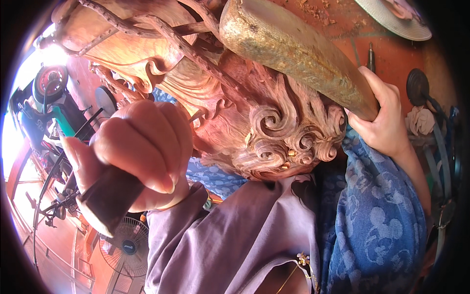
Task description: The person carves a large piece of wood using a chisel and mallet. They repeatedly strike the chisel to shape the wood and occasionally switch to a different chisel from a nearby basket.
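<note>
A large reddish-brown wood carving [215, 98] with deep scrolls, curls and twisting branch shapes fills the upper middle. My right hand [384, 110] is closed around the narrow end of a thick, worn wooden mallet [298, 49]. The mallet slants up to the left over the carving, its broad end in front of the branch shapes. On the left, my left hand [142, 142] is wrapped around a dark, blunt-ended tool handle [110, 201]. That fist is raised close to view, in front of the carving's left side. The handle's other end is hidden, so the tool's kind does not show.
Blue patterned cloth [377, 206] covers my lap beside the carving. Behind my left hand stand a fan [128, 245] and a wheeled machine [50, 83]. A pointed tool [371, 59] and a pale hat [401, 19] lie on the reddish floor, with wood chips nearby.
</note>
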